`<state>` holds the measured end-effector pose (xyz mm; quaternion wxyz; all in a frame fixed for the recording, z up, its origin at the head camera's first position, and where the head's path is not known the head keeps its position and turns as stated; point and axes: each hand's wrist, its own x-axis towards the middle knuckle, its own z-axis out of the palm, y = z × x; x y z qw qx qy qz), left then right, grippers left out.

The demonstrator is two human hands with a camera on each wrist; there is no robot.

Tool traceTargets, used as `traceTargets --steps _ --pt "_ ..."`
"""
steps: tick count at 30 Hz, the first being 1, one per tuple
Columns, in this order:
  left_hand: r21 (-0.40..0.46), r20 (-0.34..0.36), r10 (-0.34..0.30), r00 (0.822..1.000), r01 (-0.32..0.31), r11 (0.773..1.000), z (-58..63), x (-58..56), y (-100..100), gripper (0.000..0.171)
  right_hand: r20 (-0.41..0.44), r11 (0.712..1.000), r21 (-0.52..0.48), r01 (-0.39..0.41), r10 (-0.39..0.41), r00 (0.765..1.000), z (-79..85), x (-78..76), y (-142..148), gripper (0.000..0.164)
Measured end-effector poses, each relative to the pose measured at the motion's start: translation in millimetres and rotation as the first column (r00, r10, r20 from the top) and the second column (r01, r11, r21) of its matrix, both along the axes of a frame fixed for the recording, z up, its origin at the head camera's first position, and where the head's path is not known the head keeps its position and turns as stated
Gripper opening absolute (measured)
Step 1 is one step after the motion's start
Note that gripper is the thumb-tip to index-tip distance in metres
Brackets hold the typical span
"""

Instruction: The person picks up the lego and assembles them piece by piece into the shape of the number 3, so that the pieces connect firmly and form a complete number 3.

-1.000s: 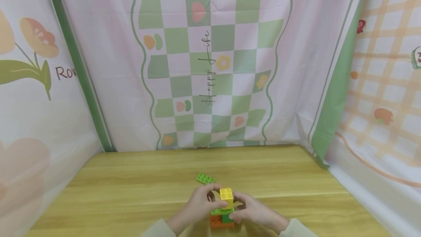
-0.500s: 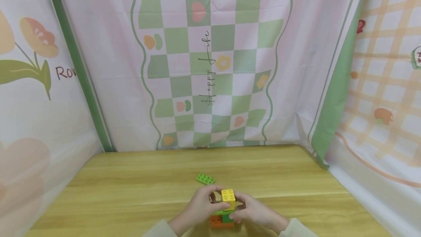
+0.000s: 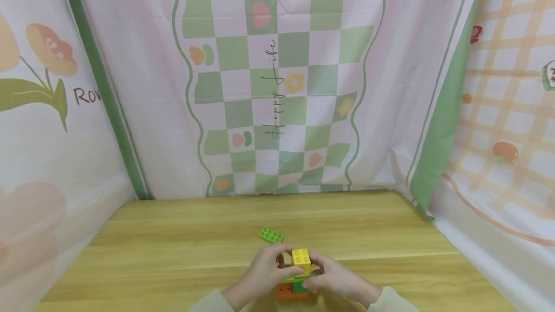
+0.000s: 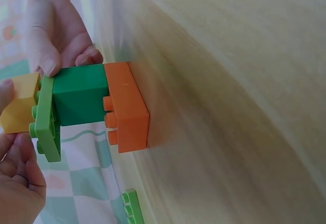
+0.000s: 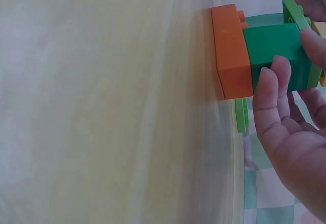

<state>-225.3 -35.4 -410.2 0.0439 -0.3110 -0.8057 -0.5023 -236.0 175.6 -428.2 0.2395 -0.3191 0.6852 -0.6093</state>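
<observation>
A small stack of toy building bricks stands on the table. At its base is an orange brick [image 4: 131,117], with a dark green brick [image 4: 79,95] over one end. A thin light green brick [image 4: 48,119] lies across the top and overhangs. My left hand [image 3: 265,269] pinches a yellow brick [image 3: 301,261] between thumb and fingers, right at the light green brick's studs. From the other side my right hand [image 3: 335,277] holds the stack, its fingertips [image 5: 268,81] against the dark green brick. Part of the right hand is hidden behind the yellow brick in the head view.
Another thin light green brick [image 3: 271,235] lies studs up on the wooden table [image 3: 182,244], just beyond the left hand. Printed cloth [image 3: 277,110] hangs behind the table's far edge and along both sides.
The yellow brick and my left hand have shifted slightly to the right over the stack since a second ago. In the last half second almost nothing has moved.
</observation>
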Motion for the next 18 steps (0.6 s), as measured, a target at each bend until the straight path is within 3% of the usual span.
traceTargets --steps 7,18 --pt "-0.036 -0.046 0.005 0.999 -0.006 0.999 -0.5 -0.5 -0.7 0.039 0.023 1.000 -0.005 -0.011 0.011 1.000 1.9 0.4 -0.2 0.059" --pt "-0.065 -0.036 0.017 0.999 -0.020 0.998 3.4 -0.4 0.7 0.035 0.047 1.000 -0.009 -0.020 0.020 0.999 2.1 -0.4 -0.3 0.058"
